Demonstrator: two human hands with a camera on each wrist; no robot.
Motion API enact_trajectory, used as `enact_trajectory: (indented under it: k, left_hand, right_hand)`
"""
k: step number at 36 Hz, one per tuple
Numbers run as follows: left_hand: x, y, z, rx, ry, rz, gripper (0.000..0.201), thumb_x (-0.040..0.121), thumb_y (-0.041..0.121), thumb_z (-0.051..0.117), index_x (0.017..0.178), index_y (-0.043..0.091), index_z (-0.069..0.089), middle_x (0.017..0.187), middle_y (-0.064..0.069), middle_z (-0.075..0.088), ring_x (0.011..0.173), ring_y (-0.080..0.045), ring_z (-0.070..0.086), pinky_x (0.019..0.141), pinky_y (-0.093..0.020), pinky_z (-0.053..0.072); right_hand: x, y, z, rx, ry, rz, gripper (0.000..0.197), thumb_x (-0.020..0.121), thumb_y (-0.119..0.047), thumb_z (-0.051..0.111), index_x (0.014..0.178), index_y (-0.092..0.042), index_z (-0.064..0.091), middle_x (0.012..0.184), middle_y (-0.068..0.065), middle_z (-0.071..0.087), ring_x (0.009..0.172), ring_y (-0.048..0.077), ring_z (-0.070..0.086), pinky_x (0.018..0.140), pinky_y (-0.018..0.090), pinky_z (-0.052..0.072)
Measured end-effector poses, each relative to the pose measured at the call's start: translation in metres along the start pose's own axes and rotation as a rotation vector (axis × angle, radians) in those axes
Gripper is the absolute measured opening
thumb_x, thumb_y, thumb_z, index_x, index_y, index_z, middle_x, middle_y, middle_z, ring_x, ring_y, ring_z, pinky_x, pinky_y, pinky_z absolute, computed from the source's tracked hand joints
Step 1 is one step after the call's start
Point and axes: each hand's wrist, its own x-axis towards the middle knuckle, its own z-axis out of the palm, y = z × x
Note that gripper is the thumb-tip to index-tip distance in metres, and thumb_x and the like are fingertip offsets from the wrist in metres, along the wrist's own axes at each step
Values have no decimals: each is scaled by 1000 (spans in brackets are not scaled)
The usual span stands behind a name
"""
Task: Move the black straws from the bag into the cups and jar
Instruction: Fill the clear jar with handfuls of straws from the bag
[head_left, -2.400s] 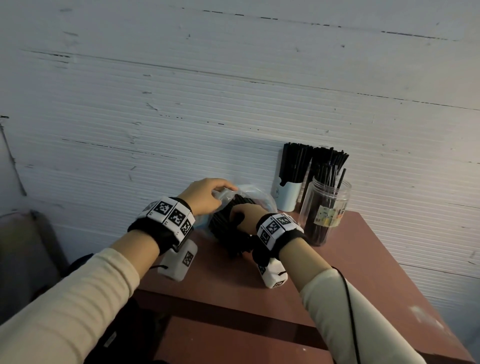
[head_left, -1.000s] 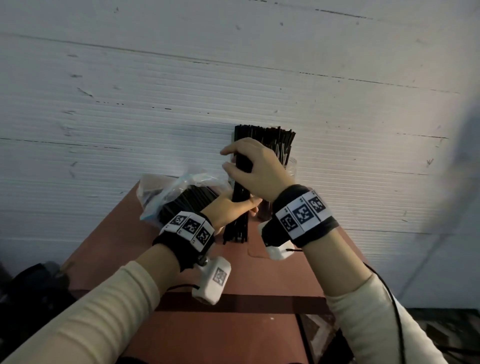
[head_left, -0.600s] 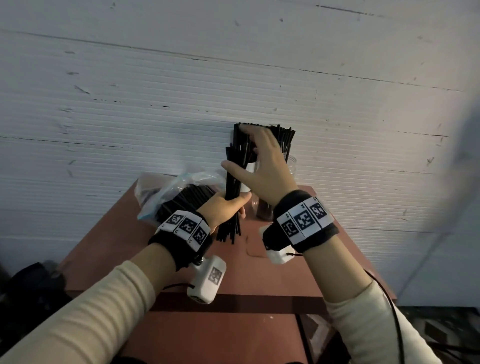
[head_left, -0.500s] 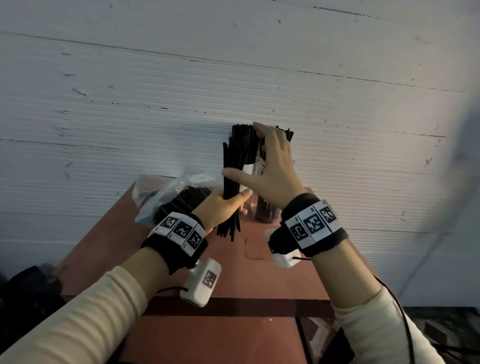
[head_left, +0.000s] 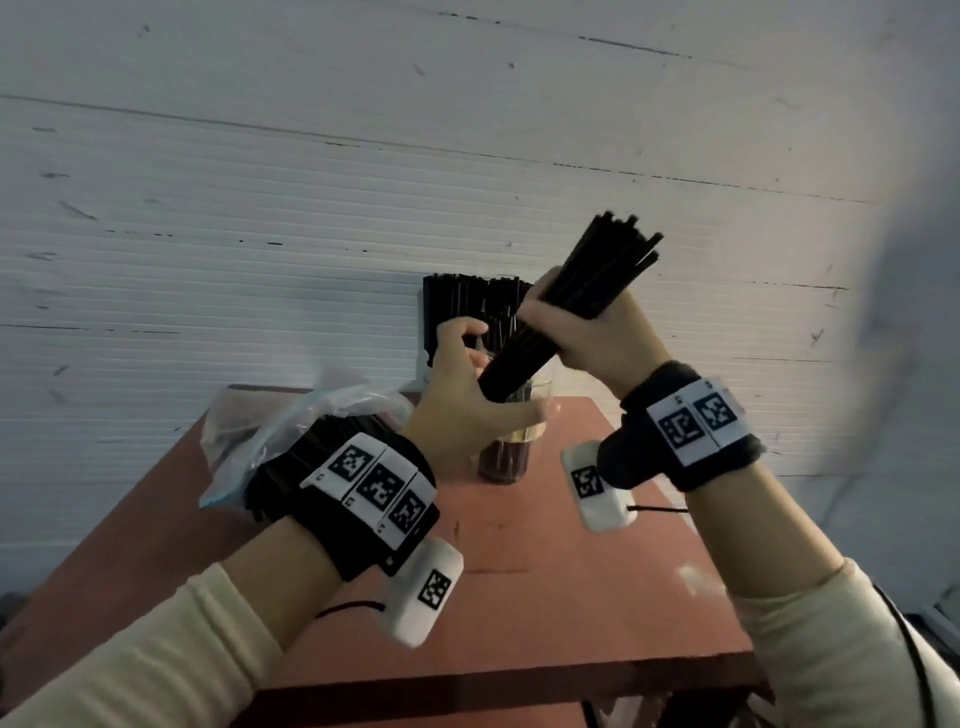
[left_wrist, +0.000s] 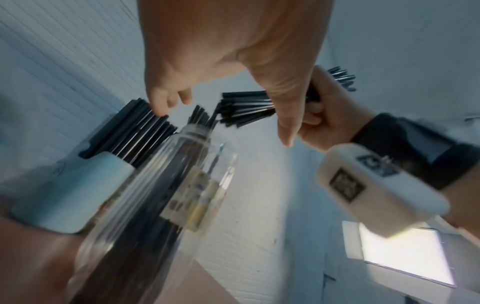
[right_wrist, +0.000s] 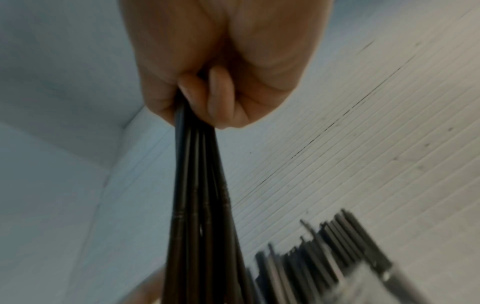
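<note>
A person's right hand (head_left: 597, 338) has its fingers (right_wrist: 218, 96) clenched around a tilted bundle of thin black plastic straws (head_left: 571, 301). The bundle's lower end points down into the mouth of a clear plastic jar with a yellow label (head_left: 511, 441), which stands on a reddish-brown worktop (head_left: 545, 571); its upper end fans out above and to the right of the jar. The left hand (head_left: 467, 400) is at the top of the jar, thumb stretched across the jar's front and fingers (head_left: 462, 330) loosely curved near the bundle's lower end, not clamped on anything that shows. The jar already holds dark straws. Just behind the jar, against the white ribbed wall (head_left: 260, 208), a white paper cup (left_wrist: 70, 189) stands packed with upright black straws (head_left: 467, 306). Left of the jar lies a crumpled clear plastic bag (head_left: 291, 421) with more black straws inside, partly hidden by the left wristband. Both wrists carry black bands with square printed markers.
</note>
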Motion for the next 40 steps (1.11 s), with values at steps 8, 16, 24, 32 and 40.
enact_trajectory:
  k: [8,16,24,32,40]
  left_hand:
    - [45,-15,11,61,-113,-194,149,39,54,86,146,39,-17,158,-1,14,143,-19,25,115,-45,29]
    - [60,-40,10,60,-135,-181,98,66,21,88,143,18,27,108,16,57,91,9,53,65,-8,41]
    - [63,-51,10,117,-122,-150,95,63,29,89,140,22,34,116,12,61,107,-6,60,89,-25,47]
    - [63,-55,16,80,-124,-159,100,64,32,89,144,19,30,122,10,60,111,-5,59,93,-25,47]
    - [55,-47,9,120,-175,-176,129,57,49,89,154,26,7,154,5,34,140,-13,35,116,-39,30]
  right_hand:
    - [56,18,-48,-16,203,108,4,83,-8,59,80,-6,60,59,5,45,43,13,37,40,22,28]
    - [78,57,-29,-237,-152,325,23,84,-20,68,70,-10,52,51,5,45,41,13,41,41,23,35]
    - [62,65,-17,-359,-275,363,41,78,-47,74,96,-11,67,67,-3,60,58,10,53,52,19,41]
    - [48,63,-3,-508,-178,1,60,93,-43,56,146,-23,34,149,-4,38,133,13,37,106,25,30]
    - [42,49,5,-606,-153,-34,45,99,-45,42,137,-22,51,138,-3,53,128,15,46,104,28,36]
